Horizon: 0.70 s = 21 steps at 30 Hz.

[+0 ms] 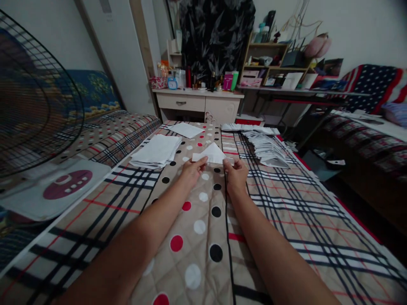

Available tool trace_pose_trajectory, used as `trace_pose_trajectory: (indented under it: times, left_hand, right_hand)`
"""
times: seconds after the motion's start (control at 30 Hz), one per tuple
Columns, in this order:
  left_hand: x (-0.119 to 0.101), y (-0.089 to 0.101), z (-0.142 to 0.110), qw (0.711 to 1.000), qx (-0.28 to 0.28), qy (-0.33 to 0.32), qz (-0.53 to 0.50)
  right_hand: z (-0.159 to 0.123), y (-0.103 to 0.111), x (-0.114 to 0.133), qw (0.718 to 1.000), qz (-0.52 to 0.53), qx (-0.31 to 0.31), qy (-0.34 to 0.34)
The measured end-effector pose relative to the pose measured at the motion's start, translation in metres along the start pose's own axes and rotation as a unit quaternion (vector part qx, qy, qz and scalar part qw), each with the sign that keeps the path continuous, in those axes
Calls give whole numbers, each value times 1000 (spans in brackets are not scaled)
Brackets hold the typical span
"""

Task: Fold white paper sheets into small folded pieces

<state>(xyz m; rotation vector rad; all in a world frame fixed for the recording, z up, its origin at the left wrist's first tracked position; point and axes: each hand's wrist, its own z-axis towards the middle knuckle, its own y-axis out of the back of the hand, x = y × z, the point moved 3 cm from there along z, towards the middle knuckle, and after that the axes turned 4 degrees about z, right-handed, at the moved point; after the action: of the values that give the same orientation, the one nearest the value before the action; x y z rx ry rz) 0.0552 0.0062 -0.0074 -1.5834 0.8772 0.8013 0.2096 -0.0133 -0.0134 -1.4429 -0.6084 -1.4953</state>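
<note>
Between my hands, just above or on the patterned bedspread, is a white piece of paper folded to a peak with a flat strip along its lower edge. My left hand pinches its left corner between thumb and fingers. At its right end, my right hand grips the other corner the same way. To the left lies a stack of white paper sheets, with a single white sheet beyond it. On the right, many folded white papers lie in an overlapping row.
A fan with a black wire guard stands close on the left, above a white bag with a maroon print. Beyond the bed's far edge is a white dresser holding bottles. A desk stands at the back right.
</note>
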Motion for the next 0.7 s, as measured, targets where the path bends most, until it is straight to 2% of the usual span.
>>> trace_pose_trajectory:
  times: [0.27, 0.43, 0.53, 0.6, 0.7]
  left_hand:
    - [9, -12, -14, 999, 24, 21, -31]
    - [13, -14, -14, 998, 38, 32, -50]
    - [15, -13, -12, 997, 44, 26, -57]
    - [16, -12, -10, 997, 43, 15, -63]
    - [16, -14, -9, 997, 39, 2, -70]
  right_hand:
    - [-4, 3, 7, 998, 30, 9, 50]
    - [-6, -1, 10, 998, -2, 10, 68]
    - [-7, -3, 9, 996, 28, 11, 80]
    - [-8, -6, 7, 996, 57, 21, 62]
    - [-12, -11, 4, 996, 74, 51, -2]
